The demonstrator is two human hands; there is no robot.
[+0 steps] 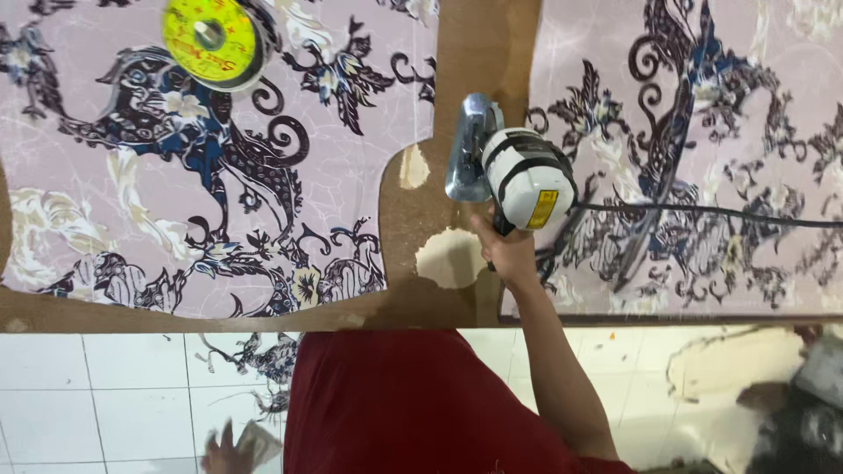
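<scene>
Right hand [507, 254] holds the electric cutter [514, 171] on the brown table [457, 70] between patterned fabric [176, 175]

White electric cutter [518, 175] stands upright on brown table between patterned fabrics.

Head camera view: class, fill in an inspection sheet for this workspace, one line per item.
Surface: brown table, bare strip between two patterned fabric pieces, top layer chipped in pale patches.
Job's things: white electric fabric cutter on the bare strip; floral fabric spread flat.
Clutter: yellow disc lying on the left fabric; fabric scrap on the floor.
Grippers: right hand grips the cutter's handle; left hand low near the floor, blurred.
Cables: black cord trails right across the fabric.
Surroundings: white tiled floor, stained at right.
</scene>
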